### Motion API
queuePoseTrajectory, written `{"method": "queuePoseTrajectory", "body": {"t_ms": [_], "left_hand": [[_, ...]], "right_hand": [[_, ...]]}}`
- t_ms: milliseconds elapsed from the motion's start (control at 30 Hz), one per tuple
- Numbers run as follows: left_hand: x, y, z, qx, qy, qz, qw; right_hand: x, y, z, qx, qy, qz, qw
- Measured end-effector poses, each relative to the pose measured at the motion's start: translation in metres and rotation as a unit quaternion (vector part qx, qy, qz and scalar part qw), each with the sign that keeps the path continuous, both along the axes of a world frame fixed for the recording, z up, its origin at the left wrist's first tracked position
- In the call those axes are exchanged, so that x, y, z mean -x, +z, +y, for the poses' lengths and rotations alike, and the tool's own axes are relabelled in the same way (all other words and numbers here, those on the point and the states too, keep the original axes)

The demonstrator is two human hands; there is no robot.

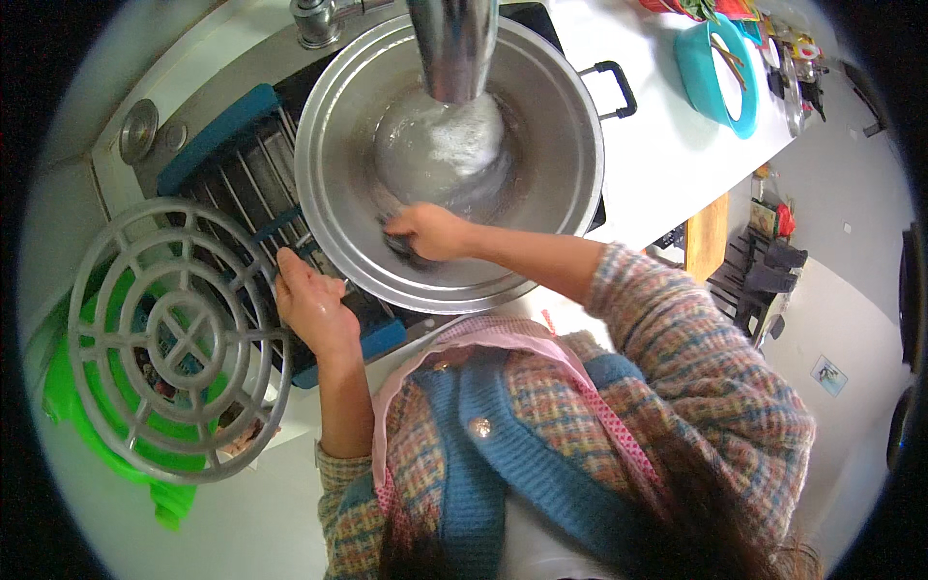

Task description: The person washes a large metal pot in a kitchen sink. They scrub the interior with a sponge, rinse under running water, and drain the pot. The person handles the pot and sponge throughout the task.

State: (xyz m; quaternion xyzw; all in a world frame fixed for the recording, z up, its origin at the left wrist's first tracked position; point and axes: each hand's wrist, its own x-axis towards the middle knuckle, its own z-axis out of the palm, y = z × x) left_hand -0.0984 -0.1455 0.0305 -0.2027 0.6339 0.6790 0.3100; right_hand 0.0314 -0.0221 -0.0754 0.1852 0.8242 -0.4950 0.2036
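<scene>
A large metal pot [348,159] stands over the sink, with cloudy water [413,156] in its bottom. The metal faucet spout [455,51] hangs over it, and foamy water churns beneath. My right hand [435,230] reaches inside, its fingers closed on what looks like a dark scouring pad [397,243] against the lower left inner wall. The pad is blurred and partly hidden by the hand. On the left, my left hand [319,308] grips the edge of a round grey steamer rack [187,339], which is tilted up beside the pot.
Under the pot's left side lies a metal-barred drying rack with blue ends [217,138]. A bright green plastic container [109,406] sits behind the steamer rack. On the white counter [645,167] at right stands a turquoise basin [699,80]. The pot's black handle [620,87] juts rightward.
</scene>
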Motion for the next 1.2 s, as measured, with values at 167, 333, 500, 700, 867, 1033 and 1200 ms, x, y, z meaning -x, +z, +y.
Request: {"method": "queuePoseTrajectory", "body": {"t_ms": [167, 333, 500, 700, 867, 1033, 1200], "left_hand": [[-0.003, 0.001, 0.002, 0.024, 0.011, -0.002, 1.000], [-0.002, 0.003, 0.003, 0.016, 0.001, 0.014, 1.000], [-0.001, 0.004, 0.002, 0.028, 0.003, 0.002, 1.000], [0.001, -0.002, 0.002, 0.029, -0.002, 0.013, 0.999], [0.004, 0.000, -0.001, 0.036, -0.026, -0.001, 0.999], [0.003, -0.002, -0.006, 0.003, -0.037, 0.008, 0.999], [0.001, -0.005, -0.006, 0.003, -0.016, 0.022, 1.000]], "right_hand": [[0.002, 0.009, -0.001, 0.001, -0.061, 0.081, 0.995], [-0.026, 0.022, 0.013, 0.005, 0.158, -0.111, 0.981], [0.033, -0.014, -0.007, 0.009, -0.114, 0.131, 0.985], [-0.048, 0.007, 0.002, -0.082, 0.064, -0.077, 0.992], [-0.080, 0.032, 0.087, -0.345, 0.322, -0.285, 0.834], [-0.049, 0.034, 0.157, -0.608, 0.423, -0.170, 0.650], [-0.067, 0.040, 0.095, -0.413, 0.336, -0.310, 0.788]]}}
